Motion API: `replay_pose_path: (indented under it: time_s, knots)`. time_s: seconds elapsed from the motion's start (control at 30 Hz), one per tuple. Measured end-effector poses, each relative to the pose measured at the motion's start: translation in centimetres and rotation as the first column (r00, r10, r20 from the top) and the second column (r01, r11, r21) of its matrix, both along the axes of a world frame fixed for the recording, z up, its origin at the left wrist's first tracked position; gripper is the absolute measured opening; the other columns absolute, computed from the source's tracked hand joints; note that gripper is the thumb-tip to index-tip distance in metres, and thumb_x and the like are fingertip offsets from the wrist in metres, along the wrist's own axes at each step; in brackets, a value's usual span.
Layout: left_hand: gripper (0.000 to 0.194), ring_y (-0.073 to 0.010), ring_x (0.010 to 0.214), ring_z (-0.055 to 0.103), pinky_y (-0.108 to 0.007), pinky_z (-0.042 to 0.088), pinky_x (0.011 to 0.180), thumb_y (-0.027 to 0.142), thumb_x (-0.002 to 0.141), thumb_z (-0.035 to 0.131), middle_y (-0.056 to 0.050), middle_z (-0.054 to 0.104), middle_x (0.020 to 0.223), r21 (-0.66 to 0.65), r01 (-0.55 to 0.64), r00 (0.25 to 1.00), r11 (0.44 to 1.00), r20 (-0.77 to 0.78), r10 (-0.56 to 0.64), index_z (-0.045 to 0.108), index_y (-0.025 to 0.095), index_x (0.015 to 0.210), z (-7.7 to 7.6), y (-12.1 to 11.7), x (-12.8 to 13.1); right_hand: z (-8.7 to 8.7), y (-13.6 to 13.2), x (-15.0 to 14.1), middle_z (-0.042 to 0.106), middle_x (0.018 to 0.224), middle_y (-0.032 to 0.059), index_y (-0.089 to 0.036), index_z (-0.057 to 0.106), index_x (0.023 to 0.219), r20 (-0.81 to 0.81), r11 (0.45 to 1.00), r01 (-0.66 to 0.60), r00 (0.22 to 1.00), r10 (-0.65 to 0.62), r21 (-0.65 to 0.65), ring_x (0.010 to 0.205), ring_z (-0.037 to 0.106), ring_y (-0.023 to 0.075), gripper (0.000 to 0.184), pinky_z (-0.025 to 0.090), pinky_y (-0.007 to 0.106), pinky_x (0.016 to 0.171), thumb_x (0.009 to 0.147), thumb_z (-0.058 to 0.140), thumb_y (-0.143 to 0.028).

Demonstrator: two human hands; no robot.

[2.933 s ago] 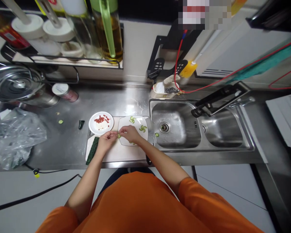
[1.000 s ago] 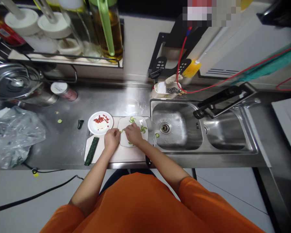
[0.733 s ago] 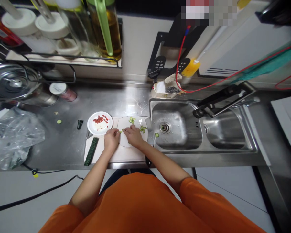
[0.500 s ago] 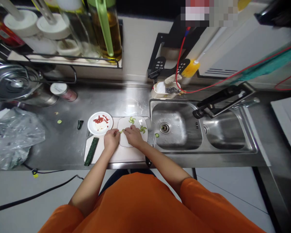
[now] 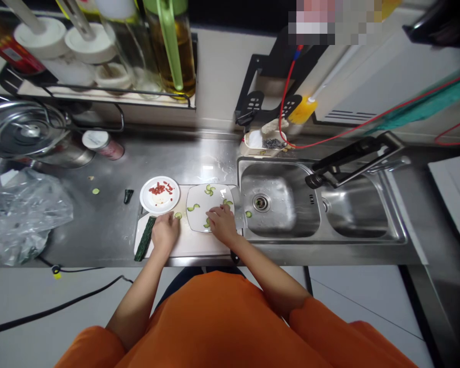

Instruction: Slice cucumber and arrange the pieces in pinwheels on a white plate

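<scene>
My left hand [image 5: 165, 233] is over the white cutting board [image 5: 189, 244], its fingers curled in a pinch at the edge of a round cucumber slice [image 5: 178, 215]. My right hand [image 5: 223, 225] reaches over the squarish white plate [image 5: 196, 194] with fingers stretched and apart, partly covering cucumber pieces at the plate's right side. Curved cut cucumber slices [image 5: 209, 190] form a small swirl at the plate's far edge, and a pair [image 5: 193, 207] sits at its left. Beside my left hand lies a length of dark green cucumber [image 5: 145, 238]. A round white plate [image 5: 144, 200] holds small red pieces.
A double steel sink [image 5: 283, 214] with a black-handled rack [image 5: 352, 158] lies to the right. On the left counter are a cucumber end [image 5: 128, 196], a small slice [image 5: 95, 191], a plastic bag [image 5: 34, 204], a canister [image 5: 103, 145] and a lidded pot [image 5: 34, 133].
My left hand has moved left off the squarish plate to the slice on the board. My right hand has shifted right, uncovering the pair of slices at the plate's left.
</scene>
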State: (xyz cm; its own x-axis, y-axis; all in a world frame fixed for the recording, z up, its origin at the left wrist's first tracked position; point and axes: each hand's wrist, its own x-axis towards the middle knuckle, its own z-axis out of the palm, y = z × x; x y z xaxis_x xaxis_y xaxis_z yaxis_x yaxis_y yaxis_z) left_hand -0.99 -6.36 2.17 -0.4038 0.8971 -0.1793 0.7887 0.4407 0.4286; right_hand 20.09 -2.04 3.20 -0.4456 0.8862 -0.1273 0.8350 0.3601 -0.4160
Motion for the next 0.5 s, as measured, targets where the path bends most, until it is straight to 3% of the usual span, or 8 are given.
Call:
replay_pose_path:
  time_s: [0.33,0.5]
  knots:
    - [0.026,-0.0248,0.088,0.058,-0.036,0.042,0.082,0.033,0.079,0.051,-0.013,0.064,0.091,0.005,-0.03,0.996,1.0,0.079,0.029,0.066,0.016,0.092,-0.9,0.5,0.3,0.7,-1.5,-0.4,0.06,0.112,0.0081,-0.023,0.066,0.104,0.013,0.999,-0.02,1.0,0.021,-0.038,0.106,0.039,0.0264,0.026,0.037,0.036,0.076,0.089,0.046,-0.023]
    - [0.031,-0.0248,0.089,0.058,-0.035,0.043,0.081,0.033,0.077,0.052,-0.011,0.064,0.091,-0.048,-0.056,0.997,0.997,0.049,0.058,0.064,0.015,0.1,-0.6,0.8,0.5,0.7,-1.5,-0.5,0.061,0.11,0.0077,-0.022,0.067,0.103,-0.015,1.0,-0.02,1.0,0.02,-0.002,0.105,0.039,0.0263,0.025,0.038,0.036,0.077,0.088,0.046,-0.021]
